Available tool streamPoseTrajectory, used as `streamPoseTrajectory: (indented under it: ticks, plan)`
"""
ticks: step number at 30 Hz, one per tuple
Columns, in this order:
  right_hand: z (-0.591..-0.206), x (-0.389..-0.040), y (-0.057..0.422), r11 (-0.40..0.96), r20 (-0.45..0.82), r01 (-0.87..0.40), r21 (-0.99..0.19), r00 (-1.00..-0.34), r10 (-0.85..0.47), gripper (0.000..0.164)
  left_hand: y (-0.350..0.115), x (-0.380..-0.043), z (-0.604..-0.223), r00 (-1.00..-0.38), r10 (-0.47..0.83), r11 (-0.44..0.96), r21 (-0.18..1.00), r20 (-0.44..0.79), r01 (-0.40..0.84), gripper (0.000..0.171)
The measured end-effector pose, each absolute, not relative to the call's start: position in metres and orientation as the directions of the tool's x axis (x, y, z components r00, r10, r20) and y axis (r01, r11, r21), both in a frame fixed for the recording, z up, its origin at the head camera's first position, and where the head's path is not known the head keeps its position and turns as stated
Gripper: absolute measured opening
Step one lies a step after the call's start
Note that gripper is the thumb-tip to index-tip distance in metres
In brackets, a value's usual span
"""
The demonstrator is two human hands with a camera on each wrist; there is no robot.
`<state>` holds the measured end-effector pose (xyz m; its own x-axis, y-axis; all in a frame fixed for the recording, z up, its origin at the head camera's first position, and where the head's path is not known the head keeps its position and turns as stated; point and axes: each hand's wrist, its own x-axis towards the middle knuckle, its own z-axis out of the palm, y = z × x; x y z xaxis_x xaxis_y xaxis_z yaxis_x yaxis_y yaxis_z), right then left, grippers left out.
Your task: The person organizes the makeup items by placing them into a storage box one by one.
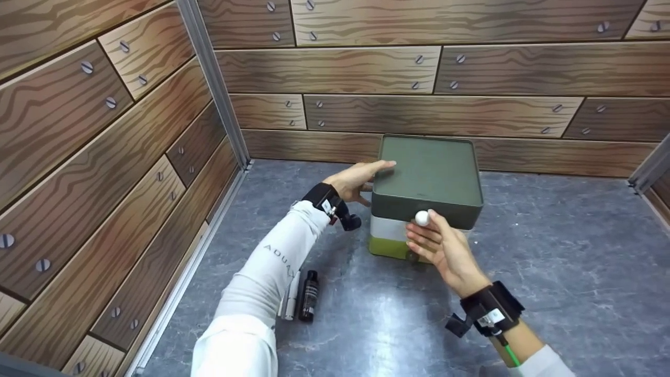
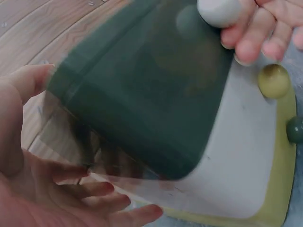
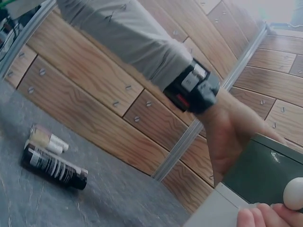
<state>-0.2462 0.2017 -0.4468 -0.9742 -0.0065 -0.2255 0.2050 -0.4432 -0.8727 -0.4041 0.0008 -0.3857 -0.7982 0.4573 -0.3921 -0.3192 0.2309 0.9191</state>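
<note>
A stacked box stands on the floor, with a dark green upper section (image 1: 426, 167), a white middle section (image 1: 386, 229) and an olive-green base (image 1: 386, 247). At its front right the upper section juts past the layers below. My left hand (image 1: 356, 180) is at its left side, thumb over the top edge; the left wrist view shows those fingers (image 2: 102, 201) spread and fairly straight. My right hand (image 1: 453, 256) pinches the white round knob (image 1: 422, 218) on the upper section's front, between thumb and index finger. A yellow knob (image 2: 274, 81) and a green knob (image 2: 296, 130) sit lower down.
A black bottle (image 1: 309, 296) and a slim pale container (image 1: 291, 301) lie on the grey marbled floor (image 1: 565, 272), near the left forearm. Wood-patterned panels (image 1: 366, 68) rise behind the box and along the left, joined by a metal corner strip (image 1: 214, 78).
</note>
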Motion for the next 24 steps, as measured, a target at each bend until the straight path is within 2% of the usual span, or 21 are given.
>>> streamPoseTrajectory:
  ticks: [4,7,17,24]
  plan:
    - [-0.448,-0.248,0.197,-0.451,-0.230,0.195,-0.871,-0.973,0.024,0.027,-0.001,-0.406,-0.393,-0.797,0.456,0.196,0.918,-0.397,-0.345,0.045]
    - [-0.450,-0.248,0.196,-0.448,-0.224,0.173,-0.877,-0.972,0.063,0.024,-0.001,-0.406,-0.396,-0.800,0.464,0.171,0.925,-0.380,-0.340,0.036]
    - [-0.453,-0.243,0.193,-0.455,-0.216,0.142,-0.879,-0.970,0.115,0.024,0.000,-0.407,-0.398,-0.784,0.509,0.170,0.935,-0.354,-0.312,0.045]
    - [-0.454,-0.228,0.188,-0.451,-0.231,0.163,-0.878,-0.967,0.102,0.023,-0.004,-0.411,-0.401,-0.768,0.526,0.153,0.929,-0.365,-0.337,0.035]
